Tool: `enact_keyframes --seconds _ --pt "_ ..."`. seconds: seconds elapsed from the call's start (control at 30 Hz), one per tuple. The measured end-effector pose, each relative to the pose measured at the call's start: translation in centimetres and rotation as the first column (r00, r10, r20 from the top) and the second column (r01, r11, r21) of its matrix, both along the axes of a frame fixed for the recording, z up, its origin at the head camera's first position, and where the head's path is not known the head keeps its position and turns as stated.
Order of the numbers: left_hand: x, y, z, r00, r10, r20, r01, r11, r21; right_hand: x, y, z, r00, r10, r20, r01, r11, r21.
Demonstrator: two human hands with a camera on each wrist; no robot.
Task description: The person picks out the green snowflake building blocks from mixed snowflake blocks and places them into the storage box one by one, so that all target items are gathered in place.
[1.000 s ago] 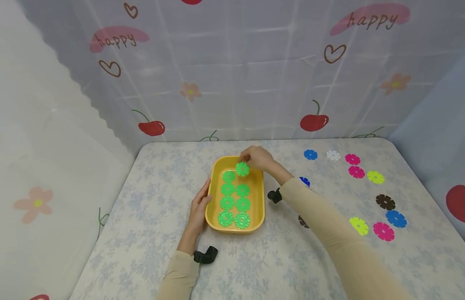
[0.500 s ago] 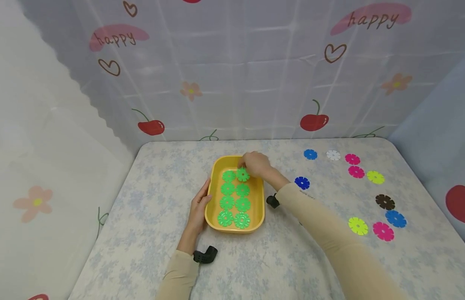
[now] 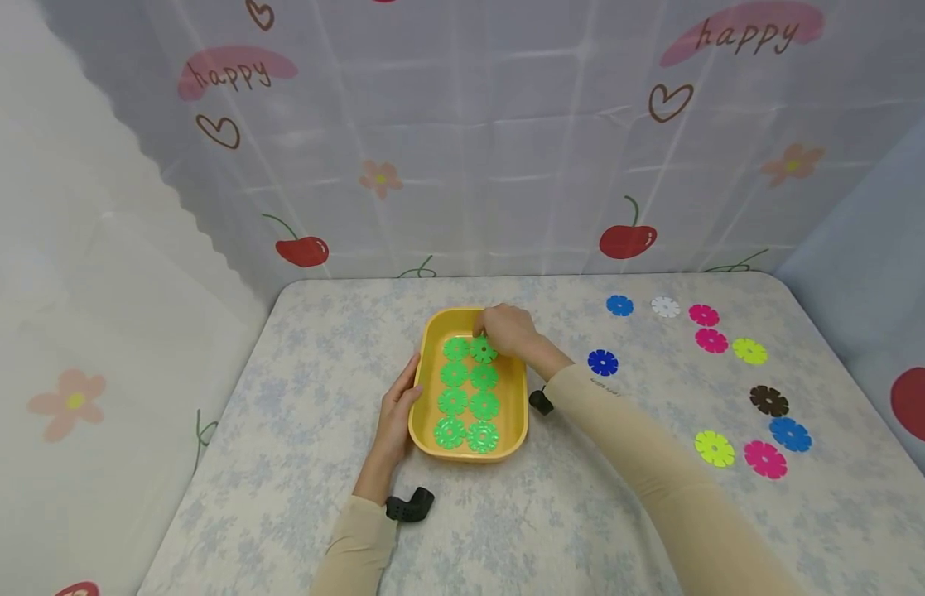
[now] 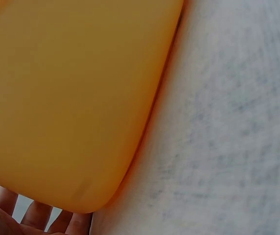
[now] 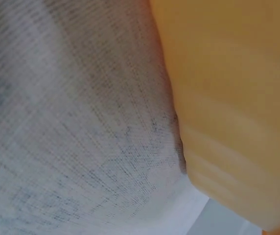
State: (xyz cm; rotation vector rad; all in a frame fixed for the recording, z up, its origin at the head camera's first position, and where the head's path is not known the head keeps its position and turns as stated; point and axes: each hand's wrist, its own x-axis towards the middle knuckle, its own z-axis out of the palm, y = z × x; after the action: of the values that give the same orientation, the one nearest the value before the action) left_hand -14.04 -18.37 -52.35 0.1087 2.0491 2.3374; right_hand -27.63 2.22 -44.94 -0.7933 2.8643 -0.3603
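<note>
A yellow tray (image 3: 415, 414) rests on the table with green snowflake discs (image 3: 455, 375) laid flat in two columns. At the tray's left side my left hand (image 3: 393, 418) holds the wall, thumb at the rim; in the left wrist view its fingers (image 4: 35, 215) show beyond the tray's wall. My right hand (image 3: 510, 329) reaches over the far right rim, fingers bent down at the last green disc (image 3: 483, 349) of the right column. That disc lies low in the tray, partly covered by the fingers. The right wrist view shows only the tray's outer wall (image 5: 233, 112) and the cloth.
Right of the tray a dark blue disc (image 3: 602, 362) lies near my right sleeve. Farther right are several loose discs, among them a white one (image 3: 665, 307), a brown one (image 3: 769, 401) and a pink one (image 3: 765, 459). A curtain (image 3: 462, 141) hangs behind the table.
My right hand has lowered the green disc into the tray at the top of the right column. My left hand has stayed at the tray's side.
</note>
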Motion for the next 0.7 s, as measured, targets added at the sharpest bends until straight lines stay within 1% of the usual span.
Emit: enact_keyframes --seconds 0.1,0.23,0.43,0.7 --pt "-0.01 0.02 0.05 1.000 0.001 0.001 -0.001 1.000 -0.002 -0.05 -0.09 -0.27 1.000 0.000 -0.019 0.001 1.000 0.022" --pt "0.04 0.04 0.05 1.000 0.000 0.000 0.000 1.000 -0.006 0.02 -0.24 -0.54 0.999 0.014 -0.041 -0.013 1.000 0.028" --pt "0.13 0.05 0.08 1.000 0.003 0.002 -0.003 1.000 -0.006 0.27 -0.53 -0.56 0.997 0.038 -0.064 -0.034 0.998 0.054" --pt "0.14 0.03 0.27 1.000 0.010 0.003 -0.010 1.000 -0.005 0.51 -0.80 -0.65 0.995 0.022 -0.095 -0.014 0.996 0.091"
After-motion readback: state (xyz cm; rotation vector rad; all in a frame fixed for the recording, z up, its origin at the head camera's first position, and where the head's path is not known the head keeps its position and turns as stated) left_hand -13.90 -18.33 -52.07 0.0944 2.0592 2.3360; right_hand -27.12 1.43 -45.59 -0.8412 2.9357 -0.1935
